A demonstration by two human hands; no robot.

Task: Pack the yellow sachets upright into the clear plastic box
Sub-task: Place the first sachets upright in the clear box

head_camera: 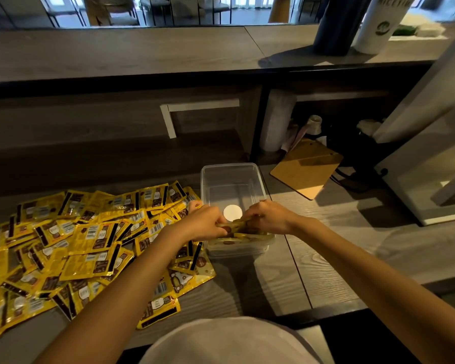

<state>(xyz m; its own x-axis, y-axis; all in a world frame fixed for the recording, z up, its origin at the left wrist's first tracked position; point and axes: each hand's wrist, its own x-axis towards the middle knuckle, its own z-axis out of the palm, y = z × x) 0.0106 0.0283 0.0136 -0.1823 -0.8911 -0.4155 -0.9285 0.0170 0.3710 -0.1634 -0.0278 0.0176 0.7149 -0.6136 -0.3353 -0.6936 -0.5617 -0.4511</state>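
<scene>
Both the left hand (205,222) and right hand (268,218) pinch yellow sachets (238,227) at the near end of the clear plastic box (230,179), their print too blurred to read.

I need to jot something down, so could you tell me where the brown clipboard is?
In the head view, the brown clipboard lies on the counter right of centre, just beyond and right of the clear plastic box.

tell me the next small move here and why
Probably lower the sachets held between the left hand and right hand upright against the near wall of the clear box; they sit at its near end and the far part is empty.
</scene>
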